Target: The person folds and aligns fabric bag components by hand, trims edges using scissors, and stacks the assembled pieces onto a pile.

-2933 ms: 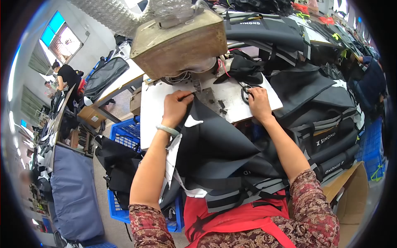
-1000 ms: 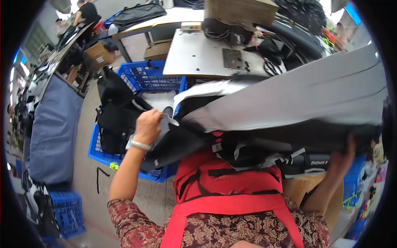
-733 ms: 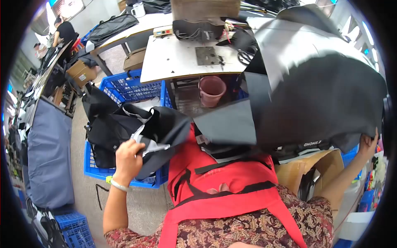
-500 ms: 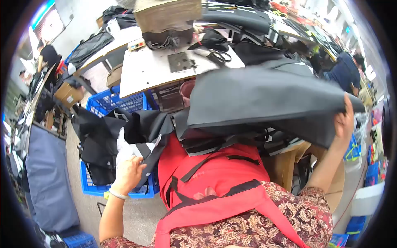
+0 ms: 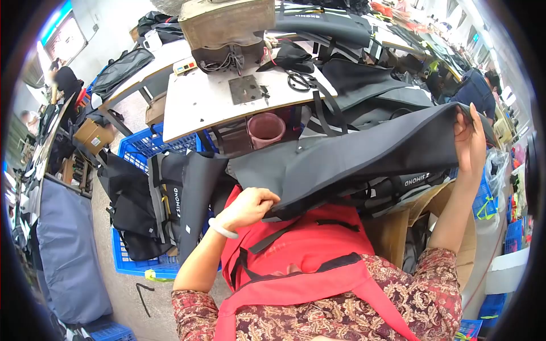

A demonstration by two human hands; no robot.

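Observation:
A long dark grey fabric panel (image 5: 352, 153) stretches across in front of me, above my lap. My right hand (image 5: 471, 139) is closed on its right end, with the fingers wrapped round the raised edge. At the panel's left lower corner, my left hand (image 5: 248, 208) pinches the cloth between thumb and fingers. A red apron (image 5: 307, 233) covers my lap just under the panel. Left of my left hand, black fabric pieces (image 5: 133, 199) with a white SIMOND print hang over a blue basket (image 5: 128, 256).
Ahead stands a white table (image 5: 205, 102) with scissors (image 5: 300, 80) and a dark metal plate (image 5: 245, 90). A pink bin (image 5: 265, 129) sits under it. On the right is an open cardboard box (image 5: 392, 227). Other people work at far left and far right.
My left hand has let go of the black and white-grey piece over the basket, moved right and taken the panel's near corner. The panel has been lowered and pulled out lengthwise.

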